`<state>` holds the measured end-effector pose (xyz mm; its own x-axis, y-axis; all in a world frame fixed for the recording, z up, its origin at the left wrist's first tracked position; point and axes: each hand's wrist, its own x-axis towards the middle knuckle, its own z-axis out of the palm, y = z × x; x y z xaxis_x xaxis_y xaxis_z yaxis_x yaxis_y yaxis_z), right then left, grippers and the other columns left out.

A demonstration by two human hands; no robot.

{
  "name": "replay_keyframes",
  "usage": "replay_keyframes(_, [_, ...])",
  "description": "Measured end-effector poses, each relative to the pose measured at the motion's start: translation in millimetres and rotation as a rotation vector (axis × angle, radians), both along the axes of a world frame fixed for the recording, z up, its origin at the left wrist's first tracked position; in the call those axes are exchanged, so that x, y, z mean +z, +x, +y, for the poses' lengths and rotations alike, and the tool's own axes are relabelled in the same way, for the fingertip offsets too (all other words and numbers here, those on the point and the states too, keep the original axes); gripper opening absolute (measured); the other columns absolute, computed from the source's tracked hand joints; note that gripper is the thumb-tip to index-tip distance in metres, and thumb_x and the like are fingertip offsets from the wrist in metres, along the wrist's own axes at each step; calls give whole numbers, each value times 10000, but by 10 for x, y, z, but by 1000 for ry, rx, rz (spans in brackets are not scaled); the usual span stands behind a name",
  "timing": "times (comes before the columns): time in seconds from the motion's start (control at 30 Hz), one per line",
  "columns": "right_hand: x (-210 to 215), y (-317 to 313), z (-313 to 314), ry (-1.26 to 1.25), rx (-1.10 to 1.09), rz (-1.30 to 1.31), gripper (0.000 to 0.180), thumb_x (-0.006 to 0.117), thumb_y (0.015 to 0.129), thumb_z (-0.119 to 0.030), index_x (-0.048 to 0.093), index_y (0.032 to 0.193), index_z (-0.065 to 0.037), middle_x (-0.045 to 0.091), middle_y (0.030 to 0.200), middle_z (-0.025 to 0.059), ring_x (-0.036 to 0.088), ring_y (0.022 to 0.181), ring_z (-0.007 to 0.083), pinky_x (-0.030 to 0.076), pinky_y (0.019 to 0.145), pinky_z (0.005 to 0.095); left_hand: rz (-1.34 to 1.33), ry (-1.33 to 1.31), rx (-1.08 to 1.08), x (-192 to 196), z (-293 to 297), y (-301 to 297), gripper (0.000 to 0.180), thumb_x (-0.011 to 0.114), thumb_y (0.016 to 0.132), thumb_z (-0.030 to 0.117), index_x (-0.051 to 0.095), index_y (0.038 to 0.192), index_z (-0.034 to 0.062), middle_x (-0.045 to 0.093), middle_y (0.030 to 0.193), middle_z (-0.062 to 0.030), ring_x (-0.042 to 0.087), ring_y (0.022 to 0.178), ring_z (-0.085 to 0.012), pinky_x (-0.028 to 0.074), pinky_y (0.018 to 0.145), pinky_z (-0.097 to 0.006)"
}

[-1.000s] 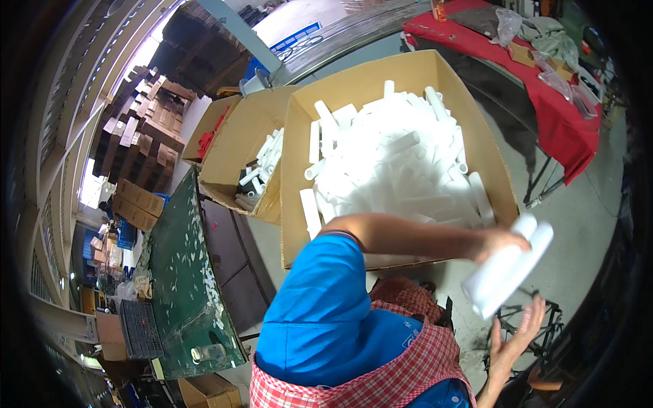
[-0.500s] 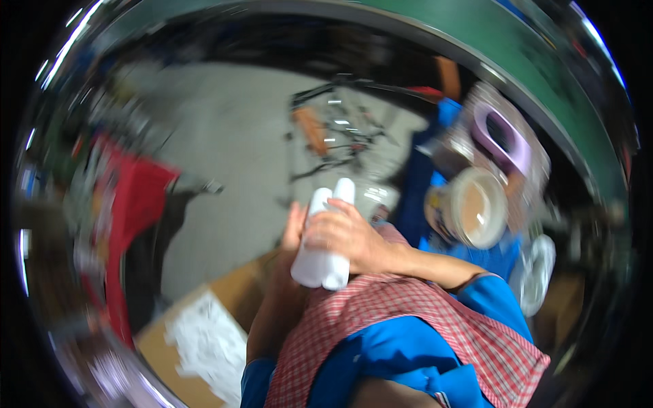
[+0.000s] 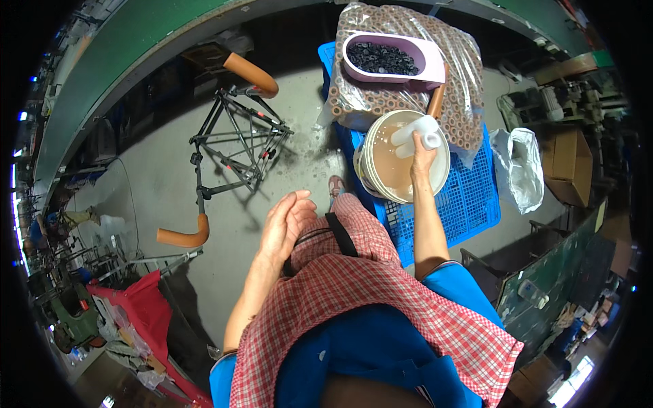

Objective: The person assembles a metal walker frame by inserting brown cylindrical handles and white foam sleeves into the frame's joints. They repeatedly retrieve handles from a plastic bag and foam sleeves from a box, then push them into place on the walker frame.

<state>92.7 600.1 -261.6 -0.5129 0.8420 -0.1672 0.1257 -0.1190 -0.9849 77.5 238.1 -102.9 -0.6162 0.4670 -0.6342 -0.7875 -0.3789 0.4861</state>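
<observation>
Two white plastic tubes [image 3: 416, 138] are now held over the round white basin [image 3: 435, 178], where half a second ago both hands clasped them in front of the checked apron and a second ago the right hand was carrying them away from the big carton of white pieces. The right hand [image 3: 422, 160] is closed around their lower ends, fingers wrapped, with the tubes lying across the basin's brownish inside; whether they touch its bottom I cannot tell from this angle. The left hand [image 3: 284, 224] has come off them and hangs open over the lap, fingers loosely spread, holding nothing. That leaves the load with one hand, right at the basin, which looks like the end of the carry. The basin sits on a blue crate [image 3: 454, 207], touching a clear bag of brown rings [image 3: 457, 102] that bears a pink scoop [image 3: 393, 59] of dark small parts
</observation>
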Motion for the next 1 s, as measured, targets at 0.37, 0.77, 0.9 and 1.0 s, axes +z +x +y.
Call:
replay_keyframes(0.37, [629, 81, 87, -70, 123, 62, 395, 756, 794, -120, 612, 1139, 5, 665, 1056, 93, 623, 956, 159, 483, 853, 294, 132, -232, -251, -35, 889, -822, 241, 546, 954, 168, 604, 1123, 7, 662, 953, -74, 635, 799, -142, 528, 737, -269])
replay_keyframes(0.77, [2177, -1149, -798, 354, 934, -3, 429, 791, 744, -66, 589, 1120, -20, 628, 1083, 81, 601, 988, 162, 487, 873, 292, 857, -66, -67, -196, 1398, -1337, 425, 675, 754, 82, 601, 1167, 13, 650, 1103, -94, 611, 1040, -198, 476, 929, -338])
replay_keyframes(0.9, [2675, -2345, -1276, 165, 839, 202, 229, 735, 785, -155, 620, 942, -35, 637, 825, 39, 616, 742, 126, 497, 715, 278, 461, -42, 575, -5, 475, -1648, 293, 542, 732, 40, 568, 1011, -46, 632, 878, -132, 630, 792, -227, 534, 770, -351])
replay_keyframes(1.0, [3184, -3244, -1797, 135, 1090, 494, 272, 665, 833, -292, 611, 808, -27, 605, 703, 64, 599, 662, 157, 479, 668, 315, 11, -35, 747, -535, 179, -1819, 216, 673, 791, 159, 571, 904, 7, 574, 705, -70, 572, 589, -159, 496, 562, -293])
